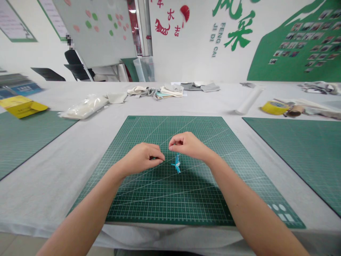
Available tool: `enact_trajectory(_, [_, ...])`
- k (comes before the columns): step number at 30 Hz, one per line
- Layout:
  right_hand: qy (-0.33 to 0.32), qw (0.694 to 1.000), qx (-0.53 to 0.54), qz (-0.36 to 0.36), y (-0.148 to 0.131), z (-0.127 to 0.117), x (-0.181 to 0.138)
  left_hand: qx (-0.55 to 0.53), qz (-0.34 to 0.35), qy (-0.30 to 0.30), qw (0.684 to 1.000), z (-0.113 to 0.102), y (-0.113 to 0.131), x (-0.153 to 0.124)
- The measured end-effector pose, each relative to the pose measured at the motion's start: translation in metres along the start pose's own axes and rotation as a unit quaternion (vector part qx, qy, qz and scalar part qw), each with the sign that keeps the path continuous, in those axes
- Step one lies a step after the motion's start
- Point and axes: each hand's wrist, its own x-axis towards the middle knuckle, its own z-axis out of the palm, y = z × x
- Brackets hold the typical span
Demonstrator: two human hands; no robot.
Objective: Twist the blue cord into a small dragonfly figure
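Observation:
My left hand (144, 158) is closed in a pinch over the middle of the green cutting mat (149, 209). What its fingertips hold, if anything, is too small to name. To its right, my right hand (188, 145) also pinches, thumb against curled fingers, and nothing between them can be made out. Just below the right hand is a small bright blue piece with pointed ends (177, 164), perhaps folded or knotted. Whether it lies on the mat or hangs from a thread does not show. A narrow gap separates the two hands.
Two more cutting mats (298, 149) flank the middle one. Along the far side are a clear plastic bag (85, 106), cloth pieces (170, 90), a white roll (249, 100) and yellow tape (274, 107). A yellow box (22, 106) stands left. The white-covered table ends just in front of me.

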Motion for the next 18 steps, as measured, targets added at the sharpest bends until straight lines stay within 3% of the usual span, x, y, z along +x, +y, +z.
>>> enact_trajectory(4, [-0.071, 0.990, 0.123, 0.010, 0.003, -0.004, 0.001, -0.036, 0.017, -0.050, 0.998, -0.002, 0.003, 0.000])
enact_trajectory(7, [-0.086, 0.971, 0.217, 0.042, 0.008, -0.002, 0.005, -0.082, 0.006, -0.041, 0.996, -0.004, 0.006, 0.000])
enact_trajectory(12, [-0.059, 0.947, 0.296, 0.110, 0.012, 0.010, 0.010, -0.126, -0.061, 0.086, 0.986, -0.006, 0.006, 0.001])
enact_trajectory(18, [-0.045, 0.910, 0.379, 0.160, 0.011, 0.021, 0.011, -0.193, -0.141, 0.217, 0.946, -0.004, -0.004, 0.003])
